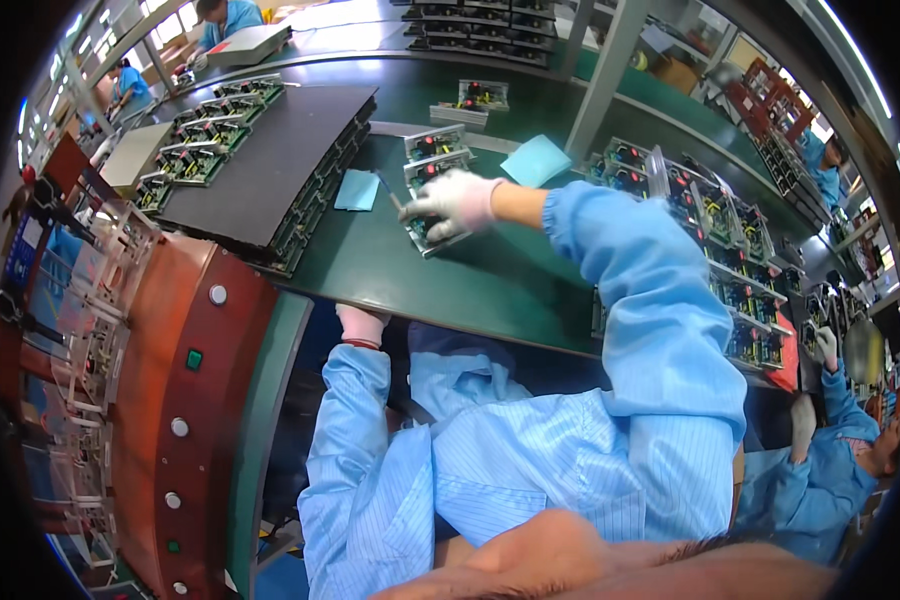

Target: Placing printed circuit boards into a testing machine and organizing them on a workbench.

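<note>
My right hand, in a white glove, reaches over the green bench top. Between its fingertips is a thin grey pen-like tool, slanting up and to the left. Under the palm lies a circuit board in a silver metal frame, partly covered by the glove. Just beyond it, a similar framed board carries red and yellow parts. My left hand, also gloved, is at the bench's front edge; its fingers are hidden beneath that edge.
Blue cloths lie left and right of the boards. Stacked black trays holding boards stand on the left, beside a red machine panel. Many framed boards fill the right side. A co-worker sits at far right.
</note>
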Motion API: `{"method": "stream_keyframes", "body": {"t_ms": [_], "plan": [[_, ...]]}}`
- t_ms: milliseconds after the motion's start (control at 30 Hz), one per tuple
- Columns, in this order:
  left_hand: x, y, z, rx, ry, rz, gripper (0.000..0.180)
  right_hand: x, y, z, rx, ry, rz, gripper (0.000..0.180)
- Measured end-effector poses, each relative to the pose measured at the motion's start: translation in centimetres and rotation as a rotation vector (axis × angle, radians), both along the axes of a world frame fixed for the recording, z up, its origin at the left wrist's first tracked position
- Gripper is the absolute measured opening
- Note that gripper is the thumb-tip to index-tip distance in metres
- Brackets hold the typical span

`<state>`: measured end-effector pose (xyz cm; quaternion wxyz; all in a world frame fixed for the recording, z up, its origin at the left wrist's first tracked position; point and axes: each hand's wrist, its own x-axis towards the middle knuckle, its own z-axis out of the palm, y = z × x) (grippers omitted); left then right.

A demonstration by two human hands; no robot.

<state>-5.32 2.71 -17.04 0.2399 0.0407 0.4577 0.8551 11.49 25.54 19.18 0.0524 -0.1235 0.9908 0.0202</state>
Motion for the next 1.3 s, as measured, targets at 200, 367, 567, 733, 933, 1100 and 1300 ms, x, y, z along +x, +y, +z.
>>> {"method": "stream_keyframes", "body": {"t_ms": [200,367,567,733,933,1100,1300], "plan": [[0.7,-0.8,4.7,0.052,-0.177,-0.103,0.044,0.3,-0.7,-3.6,-0.036,0.239,-0.144,0.036],[3.0,-0.4,10.5,0.029,-0.348,-0.108,0.049,4.3,-1.4,3.4,-0.151,0.424,-0.530,0.043],[6.0,-0.4,17.1,0.176,-0.648,0.005,0.047,23.5,2.3,17.0,-0.422,0.571,-1.166,0.057],[5.6,-0.6,16.2,0.173,-0.668,-0.002,0.045,39.6,9.4,12.5,-0.360,0.441,-1.466,0.053],[6.5,-0.2,18.2,0.105,-0.660,0.051,0.045,43.0,10.5,8.8,-0.275,0.278,-1.621,0.052],[5.8,-1.0,15.7,0.202,-0.694,0.033,0.045,32.5,7.4,13.2,0.246,0.272,-1.608,0.064],[5.1,0.0,13.4,0.277,-0.724,0.028,0.047,12.0,2.1,10.9,-0.246,0.168,-0.879,0.046]]}}
